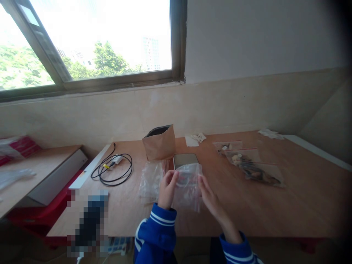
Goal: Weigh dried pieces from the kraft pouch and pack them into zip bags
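Note:
A clear plastic zip bag (pixel 187 194) hangs over the table's front part, between my two hands. My left hand (pixel 167 187) is closed, thumb and fingers pinching its upper left side. At the right edge, my right hand (pixel 211 198) grips the bag with its fingers fairly straight and together; its thumb is hidden. More clear plastic bags (pixel 150 180) lie just left of my left hand. Behind the held bag, a flat tray-like thing with a light rim (pixel 186 159) is partly covered. An open brown paper pouch (pixel 160 143) stands upright behind the loose bags.
Several filled zip bags (pixel 261 173) lie on the table's right side. A coiled black cable (pixel 111 181) with a white plug lies left. Crumpled tissue (pixel 198 137) rests near the wall. At the front left corner is a blurred-out dark object (pixel 90 220). Another table (pixel 55 156) stands farther left.

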Action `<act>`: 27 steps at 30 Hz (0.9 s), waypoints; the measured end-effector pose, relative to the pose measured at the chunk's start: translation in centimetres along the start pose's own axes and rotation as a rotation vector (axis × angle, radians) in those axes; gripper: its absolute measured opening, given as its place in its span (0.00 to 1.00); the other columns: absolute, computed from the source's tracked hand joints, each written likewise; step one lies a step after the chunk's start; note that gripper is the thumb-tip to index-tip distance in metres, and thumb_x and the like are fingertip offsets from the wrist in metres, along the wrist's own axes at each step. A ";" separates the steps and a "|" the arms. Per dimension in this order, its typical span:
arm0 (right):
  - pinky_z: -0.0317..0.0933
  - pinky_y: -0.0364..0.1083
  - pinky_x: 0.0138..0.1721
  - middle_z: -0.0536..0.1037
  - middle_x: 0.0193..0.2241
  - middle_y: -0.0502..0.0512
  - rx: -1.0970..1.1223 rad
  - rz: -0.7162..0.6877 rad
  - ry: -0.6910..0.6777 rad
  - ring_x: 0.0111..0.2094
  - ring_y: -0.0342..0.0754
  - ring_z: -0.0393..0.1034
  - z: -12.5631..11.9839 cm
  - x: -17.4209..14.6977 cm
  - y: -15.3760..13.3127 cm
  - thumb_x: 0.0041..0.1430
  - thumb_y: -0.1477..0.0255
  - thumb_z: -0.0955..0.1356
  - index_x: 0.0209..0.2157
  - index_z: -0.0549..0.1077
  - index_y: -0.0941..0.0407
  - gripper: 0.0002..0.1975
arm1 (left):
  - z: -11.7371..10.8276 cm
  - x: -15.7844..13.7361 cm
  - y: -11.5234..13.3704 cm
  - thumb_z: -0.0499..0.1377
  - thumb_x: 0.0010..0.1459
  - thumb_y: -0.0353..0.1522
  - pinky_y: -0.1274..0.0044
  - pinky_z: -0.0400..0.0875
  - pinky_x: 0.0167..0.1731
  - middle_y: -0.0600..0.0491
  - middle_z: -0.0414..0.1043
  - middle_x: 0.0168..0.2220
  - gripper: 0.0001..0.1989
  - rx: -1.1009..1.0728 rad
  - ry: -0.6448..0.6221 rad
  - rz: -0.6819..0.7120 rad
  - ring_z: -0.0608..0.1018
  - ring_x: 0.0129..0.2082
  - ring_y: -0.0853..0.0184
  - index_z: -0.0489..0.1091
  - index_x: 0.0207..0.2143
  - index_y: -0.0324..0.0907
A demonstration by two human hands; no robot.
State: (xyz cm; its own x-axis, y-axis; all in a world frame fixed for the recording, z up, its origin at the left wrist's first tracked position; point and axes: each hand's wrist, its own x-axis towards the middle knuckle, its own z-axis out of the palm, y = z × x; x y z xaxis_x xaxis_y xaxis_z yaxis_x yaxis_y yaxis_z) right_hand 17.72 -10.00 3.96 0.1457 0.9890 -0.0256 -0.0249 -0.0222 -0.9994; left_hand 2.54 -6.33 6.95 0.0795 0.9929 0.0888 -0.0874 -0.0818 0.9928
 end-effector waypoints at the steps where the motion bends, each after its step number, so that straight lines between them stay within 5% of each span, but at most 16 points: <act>1: 0.66 0.51 0.43 0.77 0.42 0.57 0.030 0.023 -0.087 0.45 0.55 0.72 0.1 -0.2 0.1 0.54 0.45 0.62 0.49 0.68 0.52 0.30 | -0.2 0.2 -0.1 0.60 0.51 0.47 0.78 0.65 0.30 0.53 0.72 0.29 0.19 -0.006 0.044 0.004 0.73 0.31 0.68 0.71 0.31 0.39; 5: 0.67 0.47 0.35 0.77 0.39 0.57 0.139 0.054 -0.394 0.37 0.51 0.74 0.8 -0.8 1.2 0.52 0.51 0.68 0.47 0.67 0.54 0.27 | -1.7 1.0 -0.5 0.61 0.49 0.48 0.77 0.68 0.31 0.52 0.74 0.29 0.21 -0.018 0.175 0.016 0.75 0.31 0.67 0.71 0.30 0.38; 9: 0.63 0.42 0.22 0.75 0.27 0.51 0.152 0.062 -0.464 0.22 0.43 0.69 1.4 -0.7 2.0 0.52 0.53 0.69 0.41 0.69 0.56 0.23 | -4.0 1.4 0.3 0.57 0.52 0.50 0.79 0.66 0.24 0.54 0.70 0.20 0.22 0.141 0.307 0.083 0.74 0.22 0.69 0.67 0.26 0.39; 13: 0.61 0.41 0.20 0.73 0.25 0.49 0.145 0.056 -0.456 0.21 0.42 0.67 1.3 -0.5 2.1 0.52 0.54 0.69 0.40 0.68 0.56 0.22 | -6.1 1.8 1.6 0.54 0.52 0.53 0.79 0.64 0.21 0.56 0.69 0.20 0.23 0.196 0.449 0.158 0.71 0.18 0.71 0.66 0.28 0.40; 16: 0.57 0.39 0.17 0.71 0.24 0.47 0.160 0.014 -0.334 0.19 0.40 0.63 1.2 0.0 2.1 0.52 0.52 0.68 0.40 0.68 0.55 0.22 | -6.5 1.5 1.3 0.49 0.53 0.56 0.77 0.68 0.25 0.49 0.74 0.30 0.30 0.125 0.363 0.007 0.75 0.24 0.69 0.69 0.34 0.38; 20: 0.55 0.40 0.17 0.69 0.23 0.47 0.166 -0.008 -0.256 0.18 0.40 0.62 1.6 0.3 2.3 0.52 0.51 0.67 0.40 0.67 0.55 0.23 | -5.1 -0.1 -0.6 0.55 0.47 0.56 0.76 0.69 0.24 0.48 0.75 0.30 0.31 0.116 0.024 -0.287 0.76 0.26 0.66 0.71 0.36 0.37; 24: 0.61 0.42 0.23 0.73 0.28 0.51 0.116 -0.013 -0.254 0.27 0.46 0.69 1.3 0.2 2.5 0.54 0.51 0.66 0.44 0.67 0.54 0.23 | -3.9 -0.8 -1.0 0.64 0.43 0.49 0.81 0.65 0.18 0.52 0.72 0.25 0.25 0.151 -0.081 -0.156 0.74 0.23 0.69 0.71 0.35 0.38; 27: 0.66 0.48 0.37 0.75 0.40 0.57 0.028 -0.073 -0.127 0.42 0.52 0.70 -1.1 0.8 3.2 0.56 0.52 0.64 0.46 0.68 0.53 0.23 | -4.8 -0.4 0.0 0.64 0.43 0.47 0.82 0.61 0.14 0.55 0.70 0.24 0.24 0.181 0.061 -0.065 0.69 0.17 0.74 0.70 0.34 0.37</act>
State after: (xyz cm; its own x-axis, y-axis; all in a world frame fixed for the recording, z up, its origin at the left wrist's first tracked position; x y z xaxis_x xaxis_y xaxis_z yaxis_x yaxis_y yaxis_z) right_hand 18.87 -9.48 0.69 0.0216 0.9984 0.0521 -0.0469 0.0530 -0.9975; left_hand -2.28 -6.27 6.54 0.0184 0.9995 0.0244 0.0961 -0.0261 0.9950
